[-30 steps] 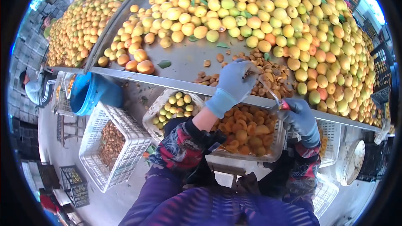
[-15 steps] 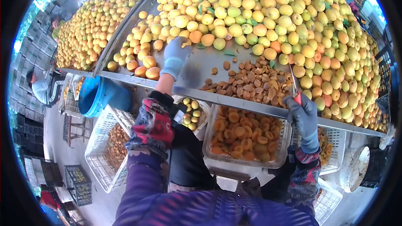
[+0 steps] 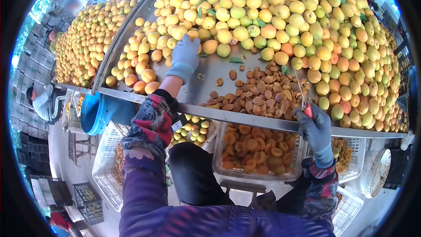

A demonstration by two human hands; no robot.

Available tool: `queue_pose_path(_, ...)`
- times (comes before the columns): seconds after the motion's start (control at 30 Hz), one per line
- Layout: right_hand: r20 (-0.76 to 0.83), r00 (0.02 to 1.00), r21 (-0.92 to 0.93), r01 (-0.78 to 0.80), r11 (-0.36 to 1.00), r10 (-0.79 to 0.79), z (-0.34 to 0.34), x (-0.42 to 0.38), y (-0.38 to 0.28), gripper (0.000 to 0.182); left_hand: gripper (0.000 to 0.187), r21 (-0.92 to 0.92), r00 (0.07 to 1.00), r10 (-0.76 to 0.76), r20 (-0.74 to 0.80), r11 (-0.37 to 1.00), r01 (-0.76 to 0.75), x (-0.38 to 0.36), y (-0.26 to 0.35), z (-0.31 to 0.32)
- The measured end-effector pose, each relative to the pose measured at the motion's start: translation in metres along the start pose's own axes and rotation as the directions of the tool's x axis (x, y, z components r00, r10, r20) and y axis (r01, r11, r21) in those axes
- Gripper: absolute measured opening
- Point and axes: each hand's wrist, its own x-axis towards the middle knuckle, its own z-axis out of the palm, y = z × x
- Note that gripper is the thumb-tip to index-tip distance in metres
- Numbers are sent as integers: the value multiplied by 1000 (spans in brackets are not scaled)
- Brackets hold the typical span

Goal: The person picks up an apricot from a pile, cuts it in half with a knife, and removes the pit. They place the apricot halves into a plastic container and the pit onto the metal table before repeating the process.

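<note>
My left hand (image 3: 184, 57), in a grey glove, reaches to the near edge of the apricot pile (image 3: 245, 11). Its fingers touch or lie just over the fruit, and whether they grip one is hidden. A knife with a red handle (image 3: 308, 110) is held in my right hand (image 3: 316, 128), its thin blade (image 3: 299, 83) pointing up and away over the metal table (image 3: 210, 68). Brown apricot pits (image 3: 258, 92) lie heaped on the table between my hands, left of the blade.
Below the table edge (image 3: 245, 117) stands a crate of halved apricots (image 3: 258, 149), with white baskets (image 3: 107, 171) to either side. A blue bucket (image 3: 101, 113) is at the left. Someone in a light top (image 3: 42, 101) sits at the far left.
The view has shifted slightly. My left hand has moved further into the pile, and the fruit seen at its fingers before no longer shows clearly. The knife stays in my right hand.
</note>
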Motion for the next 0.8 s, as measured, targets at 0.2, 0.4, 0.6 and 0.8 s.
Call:
queue_pose_path(0.2,-18,999,105,-24,994,26,1,-4,-5,12,46,-318,966,-5,-258,945,-80,-10,-9,22)
queue_pose_path(0.4,-124,971,214,229,950,-206,-3,-8,1,25,39,-884,969,82,231,-399,245,-46,0,-16)
queue_pose_path(0.6,-45,972,199,235,951,-231,8,-14,2,31,46,-585,927,352,-128,-782,216,-91,71,-81)
queue_pose_path(0.8,67,971,282,204,938,-231,13,-25,-10,42,59,-613,859,445,-254,-761,213,-118,121,-99)
